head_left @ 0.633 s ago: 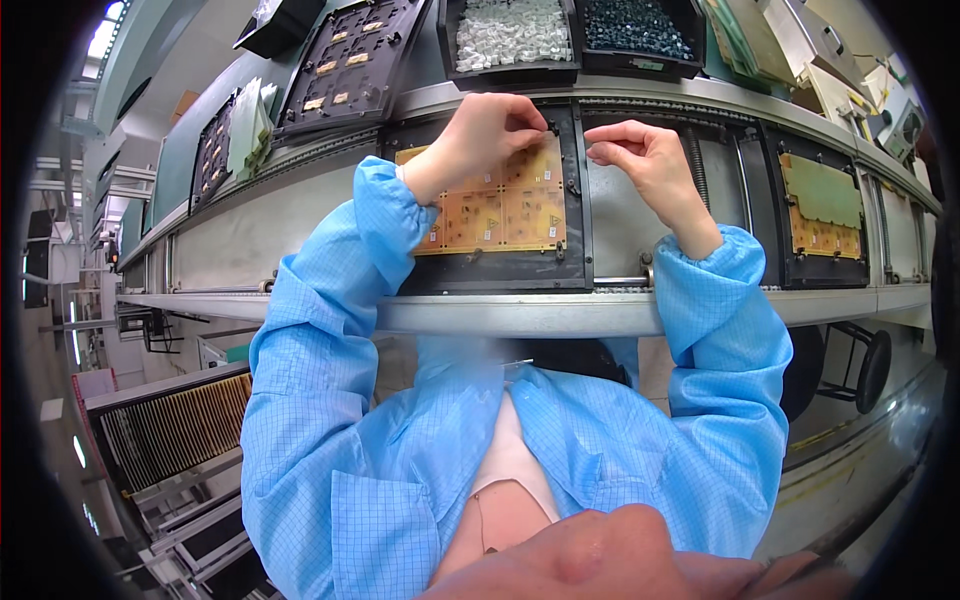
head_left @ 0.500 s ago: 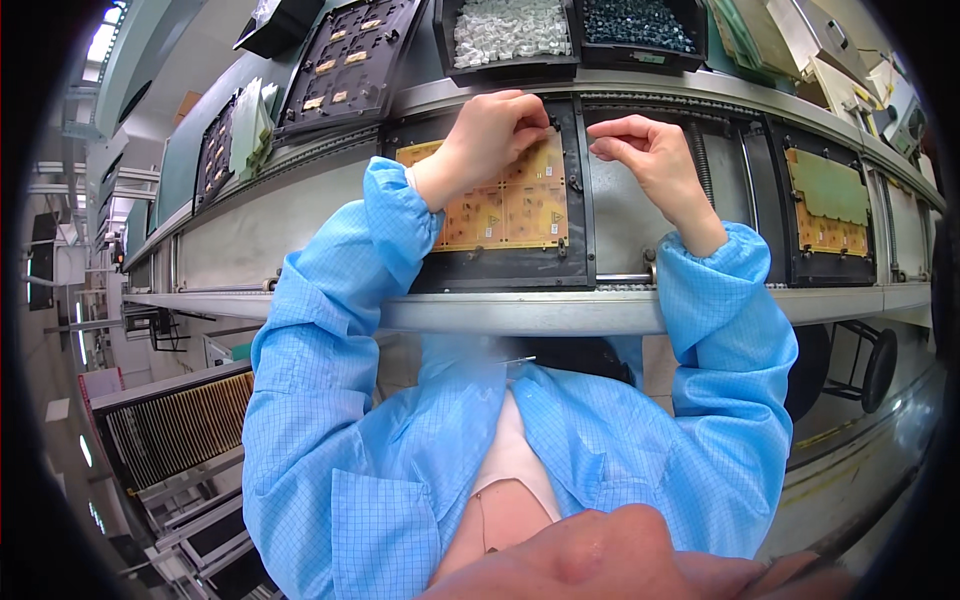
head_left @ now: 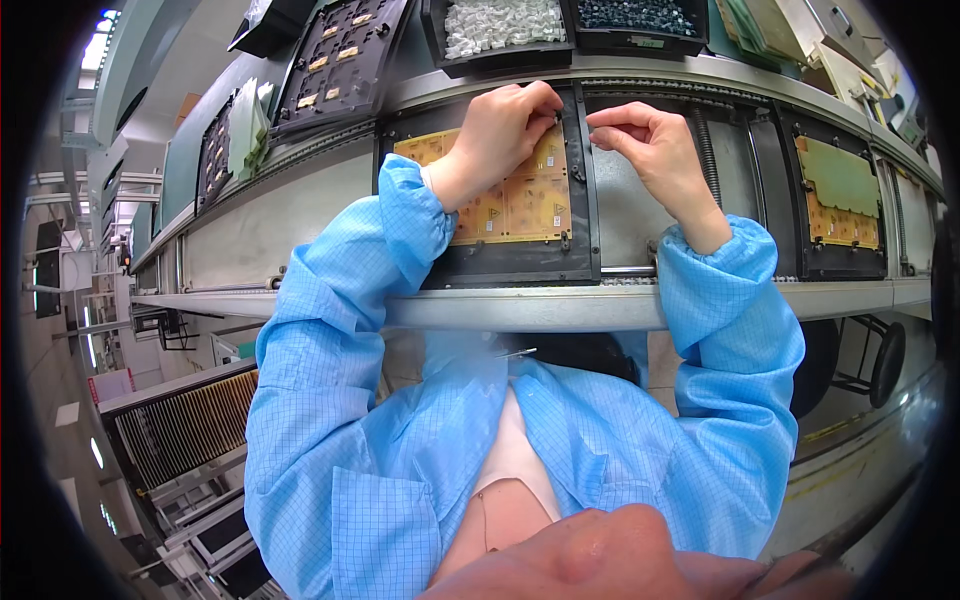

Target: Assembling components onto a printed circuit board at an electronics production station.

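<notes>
A yellow-brown circuit board panel [head_left: 537,208] lies in a black carrier frame [head_left: 505,271] on the conveyor in front of me. My left hand [head_left: 505,135] reaches over the board, its fingers curled into a pinch at the far right corner. A small dark part, perhaps a corner clip of the frame, shows at those fingertips; whether they grip it is hard to see. Just right of the frame, my right hand [head_left: 655,155] hovers with thumb and forefinger drawn close together. Anything held between them is too small to make out.
Beyond the rail stand a black bin of white parts [head_left: 505,27] and a black bin of dark blue parts [head_left: 636,16]. A black tray [head_left: 343,62] leans at far left. Another carrier holds a partly green-covered board [head_left: 838,178] at right. The metal rail [head_left: 530,309] runs before me.
The view has shifted slightly. My left hand's fingertips have edged a little farther out at the board's corner. The right hand keeps nearly the same place and pinch.
</notes>
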Available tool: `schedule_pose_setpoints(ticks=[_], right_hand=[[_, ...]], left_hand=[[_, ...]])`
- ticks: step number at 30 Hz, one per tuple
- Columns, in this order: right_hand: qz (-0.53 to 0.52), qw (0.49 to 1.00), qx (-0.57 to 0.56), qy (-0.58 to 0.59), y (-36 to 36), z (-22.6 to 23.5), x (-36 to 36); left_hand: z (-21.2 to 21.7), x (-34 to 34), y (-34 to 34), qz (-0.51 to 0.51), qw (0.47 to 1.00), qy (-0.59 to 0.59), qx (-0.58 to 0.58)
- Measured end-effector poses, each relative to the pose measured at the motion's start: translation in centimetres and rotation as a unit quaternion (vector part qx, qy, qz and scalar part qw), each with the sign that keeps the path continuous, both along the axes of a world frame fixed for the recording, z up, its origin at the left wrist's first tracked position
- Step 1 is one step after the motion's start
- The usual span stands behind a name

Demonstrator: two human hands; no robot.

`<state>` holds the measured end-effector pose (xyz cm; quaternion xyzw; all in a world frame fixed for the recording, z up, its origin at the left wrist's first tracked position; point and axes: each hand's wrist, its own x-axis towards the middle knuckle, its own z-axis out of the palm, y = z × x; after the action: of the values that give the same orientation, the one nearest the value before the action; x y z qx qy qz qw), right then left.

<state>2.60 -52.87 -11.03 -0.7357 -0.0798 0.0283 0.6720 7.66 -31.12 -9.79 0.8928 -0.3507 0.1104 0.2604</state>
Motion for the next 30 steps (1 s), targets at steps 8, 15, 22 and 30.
schedule_pose_setpoints(ticks=[8,15,22,30], right_hand=[[-0.001,1.0,-0.01,0.005,0.1,0.1,-0.1],[0.0,1.0,-0.007,0.012,0.3,0.2,-0.1],[-0.002,1.0,-0.003,0.025,0.2,0.3,-0.1],[-0.005,1.0,-0.007,0.017,0.2,0.2,-0.1]], left_hand=[[-0.4,0.3,-0.1,-0.014,0.999,-0.043,0.014],[-0.5,1.3,0.1,-0.038,0.997,-0.048,0.043],[-0.4,1.1,-0.7,-0.048,0.995,-0.069,0.05],[-0.5,1.0,-0.7,-0.045,0.994,-0.076,0.056]])
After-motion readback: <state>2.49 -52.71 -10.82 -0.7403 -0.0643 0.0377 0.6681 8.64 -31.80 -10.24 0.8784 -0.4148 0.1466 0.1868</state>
